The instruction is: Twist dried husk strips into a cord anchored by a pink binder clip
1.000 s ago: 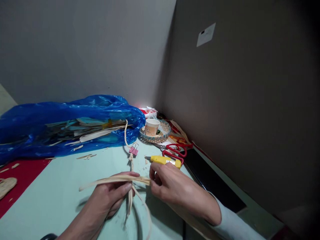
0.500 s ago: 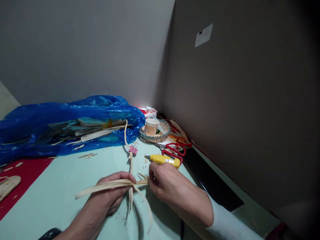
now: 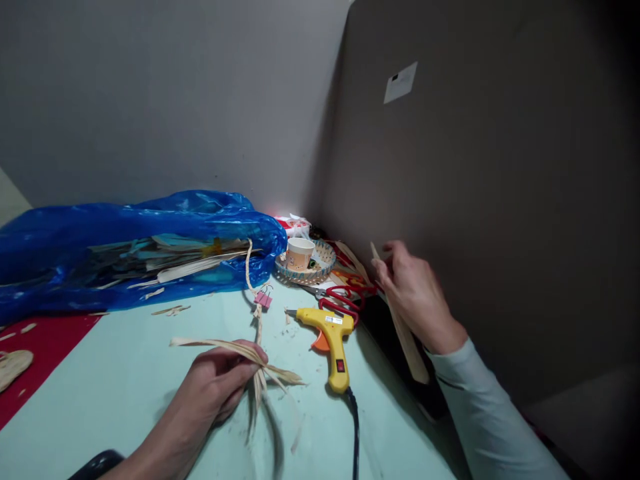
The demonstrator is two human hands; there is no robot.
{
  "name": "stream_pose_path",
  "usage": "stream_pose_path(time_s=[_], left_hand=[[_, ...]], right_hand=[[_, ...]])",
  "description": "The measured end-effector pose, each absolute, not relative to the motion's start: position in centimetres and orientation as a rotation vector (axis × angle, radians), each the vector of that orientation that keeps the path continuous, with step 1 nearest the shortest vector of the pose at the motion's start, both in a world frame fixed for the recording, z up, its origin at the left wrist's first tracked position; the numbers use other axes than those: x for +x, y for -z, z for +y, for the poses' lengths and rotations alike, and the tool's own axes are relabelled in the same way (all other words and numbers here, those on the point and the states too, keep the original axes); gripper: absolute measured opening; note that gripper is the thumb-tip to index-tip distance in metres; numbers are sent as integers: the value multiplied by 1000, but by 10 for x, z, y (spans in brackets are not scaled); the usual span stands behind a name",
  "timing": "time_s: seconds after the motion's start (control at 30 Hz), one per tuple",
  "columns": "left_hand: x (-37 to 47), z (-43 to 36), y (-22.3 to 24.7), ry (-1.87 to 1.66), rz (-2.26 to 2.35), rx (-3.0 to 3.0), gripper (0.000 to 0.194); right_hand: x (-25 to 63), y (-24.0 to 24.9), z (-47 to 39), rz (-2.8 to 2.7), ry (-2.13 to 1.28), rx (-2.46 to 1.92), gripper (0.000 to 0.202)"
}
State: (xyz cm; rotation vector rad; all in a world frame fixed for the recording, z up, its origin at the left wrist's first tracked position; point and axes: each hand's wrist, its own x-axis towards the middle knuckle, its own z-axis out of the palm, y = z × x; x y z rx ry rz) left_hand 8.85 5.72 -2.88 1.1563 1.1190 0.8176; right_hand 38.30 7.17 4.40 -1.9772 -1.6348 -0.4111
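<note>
Pale dried-leaf strips (image 3: 225, 345) fan out from the pinched fingers of my left hand (image 3: 223, 381), low in the centre. From there a narrow braid (image 3: 259, 327) runs up to a pink binder clip (image 3: 263, 299) on the table. Raised at the right, my right hand (image 3: 417, 293) holds a separate long pale strip (image 3: 407, 347), its tip above the fingers and its wide end hanging below. Between the hands lies a yellow glue gun (image 3: 334, 333) with an orange trigger and a black cable.
A blue plastic bag (image 3: 210, 207) of dried leaves lies at the back left. A woven basket (image 3: 325, 263) with a paper cup (image 3: 300, 254) stands at the back, near red-handled scissors (image 3: 345, 297). A black flat object (image 3: 380, 327) lies right, beside the wall.
My right hand has left the strips at my left hand and moved up and right, now with a separate strip. The glue gun shows fully. My left hand keeps its grip.
</note>
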Motion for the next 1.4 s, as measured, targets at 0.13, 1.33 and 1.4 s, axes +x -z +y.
stream_pose_path(time_s=[0.13, 1.33, 1.4], left_hand=[[89, 59, 29, -880, 1130, 1224, 15], [89, 60, 31, -737, 1095, 1120, 36], [88, 60, 32, -729, 1086, 1089, 36]], right_hand=[[346, -50, 59, -1715, 497, -1696, 22], [268, -5, 69, -2054, -905, -1191, 27], [270, -7, 67, -2058, -922, -1200, 24]])
